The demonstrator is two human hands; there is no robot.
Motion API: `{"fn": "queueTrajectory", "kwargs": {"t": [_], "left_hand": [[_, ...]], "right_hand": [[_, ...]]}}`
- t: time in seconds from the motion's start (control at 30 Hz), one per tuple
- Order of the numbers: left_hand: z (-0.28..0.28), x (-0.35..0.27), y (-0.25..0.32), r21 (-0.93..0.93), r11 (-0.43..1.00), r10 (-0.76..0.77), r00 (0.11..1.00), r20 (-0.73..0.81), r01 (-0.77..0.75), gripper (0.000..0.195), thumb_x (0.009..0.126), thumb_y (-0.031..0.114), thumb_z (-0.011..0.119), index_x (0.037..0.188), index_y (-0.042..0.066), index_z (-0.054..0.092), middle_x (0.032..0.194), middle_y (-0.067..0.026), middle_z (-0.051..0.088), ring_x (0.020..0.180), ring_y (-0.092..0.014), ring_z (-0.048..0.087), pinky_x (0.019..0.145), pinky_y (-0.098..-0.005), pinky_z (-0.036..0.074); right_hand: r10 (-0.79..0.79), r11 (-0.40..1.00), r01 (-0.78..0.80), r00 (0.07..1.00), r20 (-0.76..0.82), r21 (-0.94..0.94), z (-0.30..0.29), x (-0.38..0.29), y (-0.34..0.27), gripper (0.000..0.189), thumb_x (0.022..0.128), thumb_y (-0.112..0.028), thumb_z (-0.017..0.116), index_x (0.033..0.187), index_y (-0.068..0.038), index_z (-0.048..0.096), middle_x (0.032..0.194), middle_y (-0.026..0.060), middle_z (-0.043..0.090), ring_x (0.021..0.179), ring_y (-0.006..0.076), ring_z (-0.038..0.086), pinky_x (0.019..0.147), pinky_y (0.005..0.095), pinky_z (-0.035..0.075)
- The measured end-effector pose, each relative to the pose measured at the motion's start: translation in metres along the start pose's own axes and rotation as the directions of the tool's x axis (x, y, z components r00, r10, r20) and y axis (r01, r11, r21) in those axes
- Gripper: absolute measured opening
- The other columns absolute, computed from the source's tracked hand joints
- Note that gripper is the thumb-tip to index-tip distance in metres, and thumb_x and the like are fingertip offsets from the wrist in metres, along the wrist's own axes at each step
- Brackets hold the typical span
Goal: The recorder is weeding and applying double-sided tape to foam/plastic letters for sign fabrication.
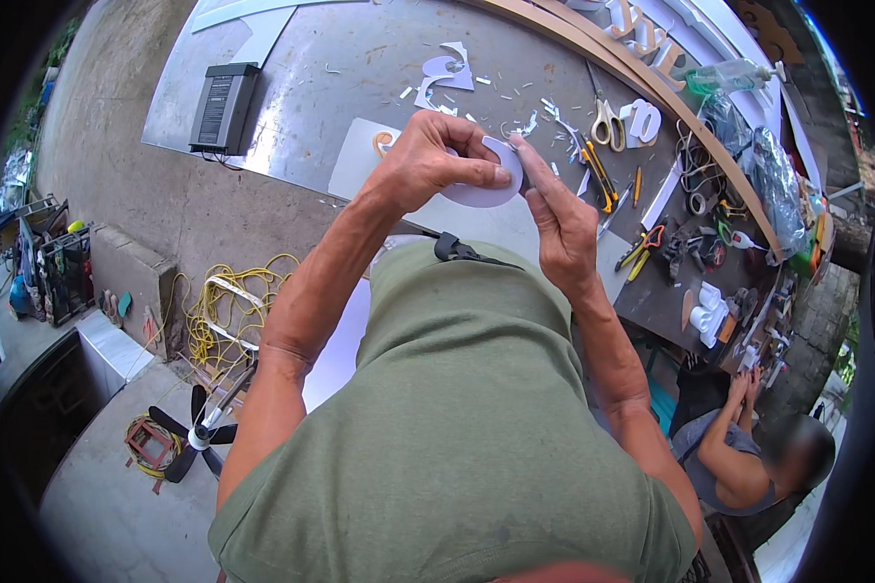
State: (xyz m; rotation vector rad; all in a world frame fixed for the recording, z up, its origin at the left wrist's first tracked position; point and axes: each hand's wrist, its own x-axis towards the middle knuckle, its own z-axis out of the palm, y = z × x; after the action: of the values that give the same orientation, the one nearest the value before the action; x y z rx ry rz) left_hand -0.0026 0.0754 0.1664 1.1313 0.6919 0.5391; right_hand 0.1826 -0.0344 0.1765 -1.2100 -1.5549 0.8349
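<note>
My left hand (pixel 437 149) pinches a curved white cut-out piece (pixel 481 195) between thumb and fingers, above the near edge of the metal-topped table (pixel 313 87). Along the right-hand edge of that piece lie the outstretched fingers of my right hand (pixel 565 222). Something small and greyish shows at those fingertips, too small to make out. Beneath both hands is a pale sheet (pixel 354 166), with a tan-edged curved piece (pixel 382 143) on it, partly covered by my left hand. White curved offcuts (pixel 448 73) and small scraps are scattered beyond my hands.
To the right lie a yellow-and-black snap-off knife (pixel 601 178), scissors (pixel 607 125), a white letter-shaped piece (pixel 642 122) and pliers (pixel 638 255). A grey metal box (pixel 224 109) stands at left. Another person (pixel 736 452) works at lower right. Yellow cord (pixel 226 313) and a fan (pixel 198 437) are left.
</note>
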Motion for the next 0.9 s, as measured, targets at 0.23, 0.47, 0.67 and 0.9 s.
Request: {"fn": "queueTrajectory", "kwargs": {"t": [0.23, 0.47, 0.67, 0.9], "left_hand": [[0.025, 0.008, -0.007, -0.183, 0.963, 0.145, 0.953, -0.266, -0.198, 0.015, 0.08, 0.004, 0.082, 0.091, -0.002, 0.073, 0.082, -0.0083, 0.072, 0.073, -0.011, 0.067, 0.067, -0.0267, 0.056], [0.019, 0.01, -0.012, -0.146, 0.975, 0.141, 0.972, -0.19, -0.17, 0.012, 0.08, 0.0, 0.08, 0.09, -0.001, 0.073, 0.083, -0.0076, 0.072, 0.074, -0.012, 0.068, 0.069, -0.0271, 0.057], [0.021, 0.009, -0.009, -0.08, 0.98, 0.16, 0.957, -0.242, -0.184, 0.011, 0.08, 0.0, 0.08, 0.089, -0.001, 0.073, 0.082, -0.0073, 0.072, 0.073, -0.011, 0.067, 0.069, -0.027, 0.056], [0.014, 0.008, -0.002, -0.098, 0.982, 0.149, 0.979, -0.142, -0.163, 0.01, 0.081, 0.003, 0.08, 0.086, 0.0, 0.073, 0.08, -0.0076, 0.072, 0.072, -0.011, 0.066, 0.068, -0.0271, 0.055]], "right_hand": [[-0.013, 0.996, -0.004, 0.983, -0.185, -0.089, 0.007, 0.02, -0.004, 0.043, 0.102, -0.004, 0.051, 0.145, -0.001, 0.049, 0.143, 0.0188, 0.057, 0.125, 0.0282, 0.061, 0.103, 0.0356, 0.048], [0.003, 0.999, -0.007, 0.993, -0.115, -0.033, -0.011, 0.037, -0.001, 0.041, 0.102, -0.004, 0.049, 0.143, -0.001, 0.051, 0.141, 0.0192, 0.058, 0.128, 0.0293, 0.059, 0.106, 0.0377, 0.048], [-0.086, 0.981, 0.061, 0.988, -0.132, -0.186, 0.003, 0.019, 0.003, 0.042, 0.1, 0.0, 0.05, 0.142, -0.001, 0.052, 0.142, 0.0206, 0.056, 0.13, 0.034, 0.056, 0.107, 0.0396, 0.048], [-0.126, 0.977, 0.107, 0.988, -0.093, -0.185, -0.001, 0.023, -0.003, 0.044, 0.097, 0.005, 0.052, 0.141, -0.001, 0.053, 0.145, 0.0211, 0.053, 0.132, 0.0348, 0.054, 0.107, 0.0402, 0.047]]}}
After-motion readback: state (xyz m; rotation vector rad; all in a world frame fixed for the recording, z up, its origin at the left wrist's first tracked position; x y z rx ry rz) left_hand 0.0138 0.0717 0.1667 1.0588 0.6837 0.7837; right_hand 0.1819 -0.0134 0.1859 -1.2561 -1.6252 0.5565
